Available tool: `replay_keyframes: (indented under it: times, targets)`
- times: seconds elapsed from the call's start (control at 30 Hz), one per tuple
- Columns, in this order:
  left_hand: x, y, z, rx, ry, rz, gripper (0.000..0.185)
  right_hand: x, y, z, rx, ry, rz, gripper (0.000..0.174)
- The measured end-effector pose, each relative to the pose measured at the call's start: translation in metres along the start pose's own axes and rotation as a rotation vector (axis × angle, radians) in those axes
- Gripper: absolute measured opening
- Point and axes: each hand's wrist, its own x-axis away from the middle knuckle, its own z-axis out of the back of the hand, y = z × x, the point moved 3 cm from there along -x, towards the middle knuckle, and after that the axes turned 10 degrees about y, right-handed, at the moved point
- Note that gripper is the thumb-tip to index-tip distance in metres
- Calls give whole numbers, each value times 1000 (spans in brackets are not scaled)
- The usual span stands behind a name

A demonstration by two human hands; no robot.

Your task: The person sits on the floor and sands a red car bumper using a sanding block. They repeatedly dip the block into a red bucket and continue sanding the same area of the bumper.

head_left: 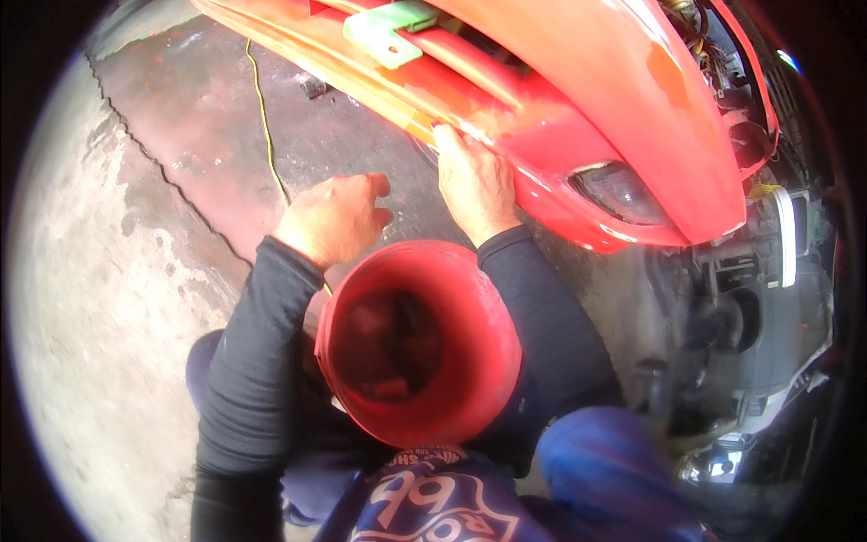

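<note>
My right hand (475,181) is at the lower lip of a red car front bumper (542,152), its thumb along the edge and its other fingers partly hidden against it. My left hand (335,218) hangs palm down over the floor, left of the bumper. Its thumb and forefinger are apart, and nothing shows between them. Below both hands, a red plastic bucket (484,352) stands between my knees, its mouth facing up. Dark shapes inside the bucket are too dim to name. A pale green bracket (386,37) sits across the bumper's grille opening.
A fog lamp (620,192) is set in the bumper's corner. Loose wires (704,34) show in the headlamp opening. Dark plastic car parts (752,339) lie at right. A yellow cord (265,125) crosses the stained concrete floor (101,305), with a long crack farther left.
</note>
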Motion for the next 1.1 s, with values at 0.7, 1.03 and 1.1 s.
replay_keyframes:
  times: [0.7,1.03,1.1]
  targets:
    - [3,-4,6,-38,40,31,36,3,3,-5,-100,59,-125,13]
    - [3,-8,6,1,36,14,35,1,-1,1,-121,46,-149,17]
    - [3,-5,4,1,-18,-6,35,2,-1,-1,-98,59,-188,19]
